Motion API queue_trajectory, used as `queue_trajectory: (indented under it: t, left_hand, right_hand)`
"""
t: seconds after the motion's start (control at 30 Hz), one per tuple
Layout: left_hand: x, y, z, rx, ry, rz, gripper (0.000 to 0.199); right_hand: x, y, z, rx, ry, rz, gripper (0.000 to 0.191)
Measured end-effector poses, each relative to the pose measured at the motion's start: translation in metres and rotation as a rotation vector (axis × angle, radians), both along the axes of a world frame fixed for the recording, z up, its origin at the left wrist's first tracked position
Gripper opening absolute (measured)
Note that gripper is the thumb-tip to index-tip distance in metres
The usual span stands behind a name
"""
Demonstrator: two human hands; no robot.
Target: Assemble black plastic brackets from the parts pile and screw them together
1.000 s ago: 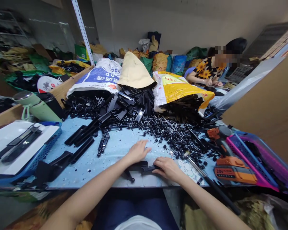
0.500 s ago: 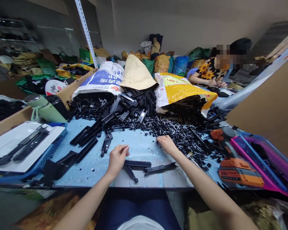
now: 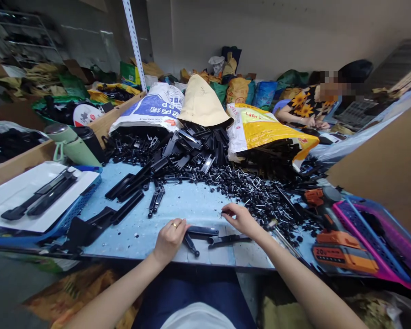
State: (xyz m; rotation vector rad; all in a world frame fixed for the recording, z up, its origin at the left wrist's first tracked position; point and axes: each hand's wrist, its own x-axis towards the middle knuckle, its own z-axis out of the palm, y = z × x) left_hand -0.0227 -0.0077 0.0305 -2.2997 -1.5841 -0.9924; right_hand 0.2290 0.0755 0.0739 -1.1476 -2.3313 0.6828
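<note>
My left hand (image 3: 171, 238) is closed at the left end of a black flat bar (image 3: 202, 230) near the table's front edge, its fingers around that end. A short black arm with a round tip (image 3: 192, 246) slants below the bar. To the right lies a black fork-ended piece (image 3: 226, 241). My right hand (image 3: 239, 218) is closed in a pinch on a small screw (image 3: 221, 214), above the table just left of the heap of black-headed screws (image 3: 239, 183).
Three open bags, blue-white (image 3: 150, 107), beige (image 3: 203, 103) and yellow (image 3: 267, 128), spill black parts. An orange drill (image 3: 342, 249) and pink basket (image 3: 366, 242) stand right. A white tray (image 3: 7, 187) and green bottle (image 3: 75, 146) are left. A person (image 3: 304, 107) sits beyond.
My left hand has closed on the end of the black bar. My right hand has drawn back slightly from the screw heap with a small screw. The view has shifted a little.
</note>
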Motion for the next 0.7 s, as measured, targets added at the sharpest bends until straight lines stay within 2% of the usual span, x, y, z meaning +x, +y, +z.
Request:
queue_trajectory:
  t: [0.1,0.2,0.47,0.7]
  left_hand:
    - [-0.003,0.0,-0.002,0.053,0.105,-0.085,0.018]
    - [-0.007,0.003,-0.001,0.066,0.151,-0.159,0.02]
    - [-0.011,0.007,0.003,0.027,0.198,-0.235,0.024]
    - [-0.019,0.007,-0.002,0.078,0.199,-0.304,0.024]
  right_hand:
    - [-0.007,-0.016,0.009,-0.095,0.04,0.027,0.006]
    - [-0.01,-0.025,0.009,-0.116,0.039,0.053,0.006]
    - [-0.01,-0.038,-0.005,0.098,-0.128,0.115,0.013]
    - [-0.011,-0.048,-0.013,0.138,-0.021,0.146,0.02]
